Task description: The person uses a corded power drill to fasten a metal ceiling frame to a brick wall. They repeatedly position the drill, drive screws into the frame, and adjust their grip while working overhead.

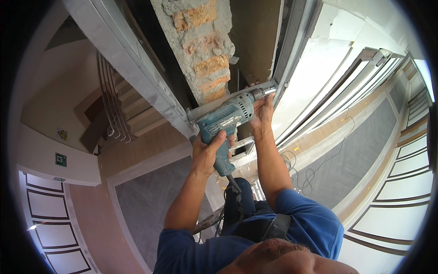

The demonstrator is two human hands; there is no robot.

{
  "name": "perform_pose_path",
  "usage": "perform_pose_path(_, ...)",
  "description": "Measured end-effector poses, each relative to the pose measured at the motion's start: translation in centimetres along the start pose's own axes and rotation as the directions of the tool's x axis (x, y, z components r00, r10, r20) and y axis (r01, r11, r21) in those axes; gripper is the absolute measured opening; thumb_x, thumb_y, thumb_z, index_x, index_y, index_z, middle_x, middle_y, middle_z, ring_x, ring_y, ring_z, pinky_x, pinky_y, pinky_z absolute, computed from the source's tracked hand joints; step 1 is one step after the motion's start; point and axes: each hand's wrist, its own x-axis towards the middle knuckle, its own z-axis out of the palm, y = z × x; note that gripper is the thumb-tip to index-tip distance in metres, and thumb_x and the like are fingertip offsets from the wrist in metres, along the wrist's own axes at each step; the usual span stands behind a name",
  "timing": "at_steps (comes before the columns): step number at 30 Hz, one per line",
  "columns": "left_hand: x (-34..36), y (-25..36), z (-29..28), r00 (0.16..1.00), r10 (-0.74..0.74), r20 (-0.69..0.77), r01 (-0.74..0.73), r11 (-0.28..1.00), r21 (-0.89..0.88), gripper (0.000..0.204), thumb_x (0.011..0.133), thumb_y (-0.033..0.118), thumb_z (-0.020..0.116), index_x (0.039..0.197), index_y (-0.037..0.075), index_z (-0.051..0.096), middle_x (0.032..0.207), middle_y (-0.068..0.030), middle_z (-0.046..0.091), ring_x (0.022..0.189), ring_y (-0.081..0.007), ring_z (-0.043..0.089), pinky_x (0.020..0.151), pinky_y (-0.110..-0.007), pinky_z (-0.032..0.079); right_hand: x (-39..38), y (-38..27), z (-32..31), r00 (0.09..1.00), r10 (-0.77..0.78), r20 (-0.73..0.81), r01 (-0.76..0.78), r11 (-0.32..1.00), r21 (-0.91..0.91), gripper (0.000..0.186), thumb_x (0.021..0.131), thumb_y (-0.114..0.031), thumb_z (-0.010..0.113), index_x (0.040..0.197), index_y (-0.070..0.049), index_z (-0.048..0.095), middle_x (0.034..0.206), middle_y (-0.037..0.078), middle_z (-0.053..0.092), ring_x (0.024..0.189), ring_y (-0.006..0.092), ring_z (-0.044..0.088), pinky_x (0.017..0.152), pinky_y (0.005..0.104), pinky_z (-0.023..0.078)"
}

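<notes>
A teal power drill point(223, 119) points up and to the right, its chuck close to the right end of a short metal channel point(206, 108). My left hand point(206, 156) is wrapped round the drill's grip. Under the chuck, my right hand point(263, 112) clasps the channel, thumb in front and fingertips showing behind it. The channel spans between a left metal stud point(137, 68) and a right metal stud point(297, 45). Where the bit meets the metal is too small to make out.
Rough brickwork with mortar point(207, 50) stands behind the frame. White wall panels point(319, 68) line the right. A dark cable point(310, 176) lies coiled on the grey floor far below. At left are stairs with metal rails point(109, 100) and a green sign point(60, 159).
</notes>
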Motion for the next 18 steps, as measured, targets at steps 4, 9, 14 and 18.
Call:
perform_pose_path(4, -0.1, 0.2, 0.5, 0.999, -0.020, -0.026, 0.020, 1.000, -0.015, 0.032, 0.096, 0.022, 0.075, 0.118, 0.001, 0.065, 0.098, -0.0120, 0.073, 0.080, -0.0188, 0.071, 0.053, -0.030, 0.058, -0.1, 0.0, 0.1, 1.000, 0.001, 0.018, -0.001, 1.000, 0.021, 0.063, 0.109, -0.056, 0.032, 0.142, -0.005, 0.050, 0.132, 0.019, 0.065, 0.120, 0.0364, 0.063, 0.105, 0.0533, 0.051)
perform_pose_path(9, 0.0, 0.2, 1.0, 0.998, -0.020, -0.052, 0.020, 1.000, 0.012, 0.034, 0.095, 0.023, 0.076, 0.119, 0.001, 0.065, 0.098, -0.0120, 0.073, 0.079, -0.0188, 0.071, 0.053, -0.030, 0.058, 0.1, 0.0, -0.1, 0.999, -0.014, 0.029, 0.012, 0.998, 0.060, 0.062, 0.109, -0.055, 0.033, 0.140, -0.005, 0.053, 0.129, 0.018, 0.067, 0.118, 0.0355, 0.064, 0.103, 0.0528, 0.052)
perform_pose_path(14, 0.3, 0.3, 1.2, 0.999, -0.013, -0.039, 0.014, 1.000, 0.027, 0.034, 0.094, 0.022, 0.076, 0.119, 0.002, 0.065, 0.098, -0.0116, 0.073, 0.079, -0.0183, 0.071, 0.052, -0.030, 0.057, 0.1, -0.3, -0.1, 0.999, -0.016, 0.033, 0.014, 0.998, 0.057, 0.061, 0.109, -0.054, 0.034, 0.139, -0.005, 0.053, 0.128, 0.018, 0.067, 0.118, 0.0353, 0.064, 0.103, 0.0522, 0.053)
perform_pose_path(18, 0.1, 1.0, 1.2, 0.998, -0.018, -0.054, 0.021, 0.998, 0.060, 0.035, 0.094, 0.022, 0.076, 0.120, 0.002, 0.064, 0.097, -0.0106, 0.072, 0.078, -0.0175, 0.070, 0.051, -0.030, 0.057, -0.3, -0.1, 0.4, 0.999, -0.005, 0.041, 0.002, 0.998, 0.062, 0.061, 0.109, -0.054, 0.033, 0.139, -0.005, 0.053, 0.129, 0.018, 0.067, 0.118, 0.0355, 0.064, 0.104, 0.0521, 0.052)
